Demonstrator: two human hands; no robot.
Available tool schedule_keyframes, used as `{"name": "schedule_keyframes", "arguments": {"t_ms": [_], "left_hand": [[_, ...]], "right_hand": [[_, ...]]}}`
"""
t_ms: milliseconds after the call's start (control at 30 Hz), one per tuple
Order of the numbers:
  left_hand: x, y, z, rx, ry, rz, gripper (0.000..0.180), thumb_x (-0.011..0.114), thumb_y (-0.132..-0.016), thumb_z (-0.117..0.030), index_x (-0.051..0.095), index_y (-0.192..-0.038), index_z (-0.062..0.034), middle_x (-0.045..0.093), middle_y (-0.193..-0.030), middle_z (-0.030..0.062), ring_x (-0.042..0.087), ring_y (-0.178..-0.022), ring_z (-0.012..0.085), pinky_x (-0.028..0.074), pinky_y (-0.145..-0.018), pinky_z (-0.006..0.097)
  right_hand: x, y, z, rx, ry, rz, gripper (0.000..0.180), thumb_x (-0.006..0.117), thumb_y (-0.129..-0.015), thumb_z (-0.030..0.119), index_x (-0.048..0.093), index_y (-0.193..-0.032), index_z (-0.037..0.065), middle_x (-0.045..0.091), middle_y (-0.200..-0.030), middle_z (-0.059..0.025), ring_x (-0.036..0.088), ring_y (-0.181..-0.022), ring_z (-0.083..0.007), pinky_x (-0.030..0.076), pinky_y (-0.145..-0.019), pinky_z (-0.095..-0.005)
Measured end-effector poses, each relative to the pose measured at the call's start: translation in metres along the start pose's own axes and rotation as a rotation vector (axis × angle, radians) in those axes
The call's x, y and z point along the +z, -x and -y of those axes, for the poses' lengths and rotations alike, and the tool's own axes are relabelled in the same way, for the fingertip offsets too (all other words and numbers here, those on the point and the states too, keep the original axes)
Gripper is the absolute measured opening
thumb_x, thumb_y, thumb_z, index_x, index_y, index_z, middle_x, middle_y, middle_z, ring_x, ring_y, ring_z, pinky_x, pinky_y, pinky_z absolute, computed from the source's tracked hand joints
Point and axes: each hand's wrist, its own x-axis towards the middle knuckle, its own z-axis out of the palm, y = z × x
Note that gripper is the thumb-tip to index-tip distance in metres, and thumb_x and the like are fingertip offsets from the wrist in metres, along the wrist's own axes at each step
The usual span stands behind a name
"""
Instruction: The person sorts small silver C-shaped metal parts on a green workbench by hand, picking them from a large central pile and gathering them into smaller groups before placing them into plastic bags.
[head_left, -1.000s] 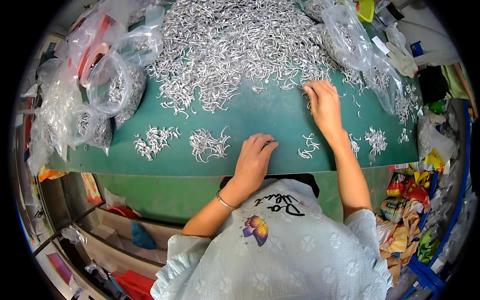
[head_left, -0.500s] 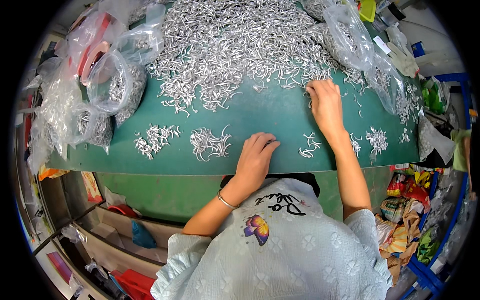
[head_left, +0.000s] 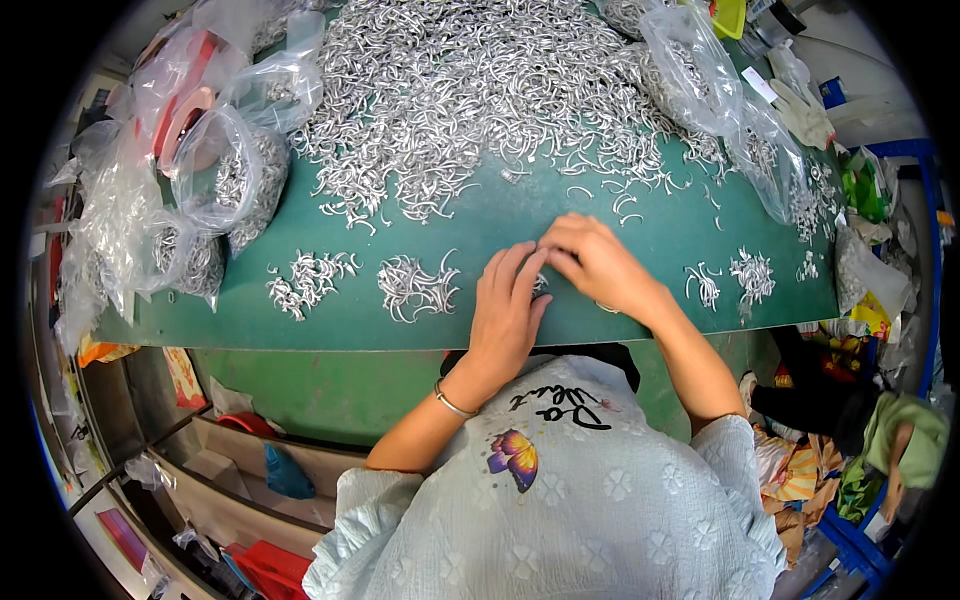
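Small curved silver metal pieces lie in a broad heap [head_left: 480,90] across the far side of the green table [head_left: 330,235]. My left hand [head_left: 503,305] rests low over the near middle, its fingers bent around a few curved metal pieces [head_left: 541,284] that show between forefinger and thumb. My right hand [head_left: 597,262] meets its fingertips, with thumb and fingers pinched together; what they hold is hidden. Left of my left hand lie a small pile [head_left: 418,285] and another pile [head_left: 312,282]. Two smaller piles, one [head_left: 703,285] and a second [head_left: 752,275], lie right of my right forearm.
Clear plastic bags [head_left: 235,180] of metal pieces crowd the table's left side, and another bag [head_left: 695,85] lies at the far right. Stray pieces [head_left: 627,208] lie just beyond my right hand. A person in green [head_left: 910,435] is at the right edge.
My right hand has come from the heap's edge toward me and leftward, to my left fingertips. My left fingers have straightened somewhat. The person at the right has come further into view.
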Motion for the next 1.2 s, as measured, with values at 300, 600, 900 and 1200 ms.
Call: {"name": "schedule_keyframes", "arguments": {"t_ms": [300, 600, 900, 1200], "left_hand": [[-0.001, 0.005, 0.013, 0.089, -0.02, 0.144, 0.035, 0.062, -0.076, 0.002, 0.059, -0.111, 0.0015, 0.054, -0.118, 0.0144, 0.05, -0.115, 0.0321, 0.04, -0.093, 0.044], [0.0, -0.002, 0.0, -0.041, 0.054, -0.072, 0.047, 0.068, -0.075, 0.002, 0.055, -0.119, -0.0033, 0.056, -0.118, 0.0125, 0.052, -0.112, 0.0351, 0.041, -0.094, 0.041], [0.005, 0.003, 0.014, 0.083, -0.008, 0.094, 0.037, 0.065, -0.075, 0.006, 0.06, -0.111, -0.0008, 0.056, -0.118, 0.0129, 0.054, -0.111, 0.0334, 0.042, -0.093, 0.042], [0.004, 0.002, 0.006, -0.041, 0.087, 0.01, 0.053, 0.067, -0.073, 0.006, 0.054, -0.124, -0.0032, 0.052, -0.127, 0.0137, 0.052, -0.113, 0.034, 0.042, -0.094, 0.044]], "right_hand": [[-0.004, -0.042, -0.04, -0.036, 0.382, -0.386, 0.015, 0.07, -0.078, 0.009, 0.063, -0.09, 0.003, 0.058, -0.09, -0.0093, 0.053, -0.089, -0.0298, 0.042, -0.081, -0.0412], [-0.006, -0.017, -0.011, -0.013, 0.005, -0.097, 0.014, 0.071, -0.079, 0.009, 0.065, -0.091, 0.003, 0.065, -0.091, -0.0108, 0.059, -0.09, -0.0307, 0.046, -0.083, -0.0395], [-0.004, -0.059, -0.047, -0.022, 0.483, -0.398, 0.014, 0.072, -0.078, 0.01, 0.062, -0.086, 0.004, 0.057, -0.084, -0.0089, 0.053, -0.086, -0.0288, 0.04, -0.078, -0.0379], [-0.01, -0.022, -0.006, 0.071, 0.078, 0.046, 0.014, 0.07, -0.082, 0.014, 0.062, -0.084, 0.003, 0.06, -0.084, -0.0085, 0.057, -0.085, -0.0271, 0.04, -0.08, -0.0369]]}}
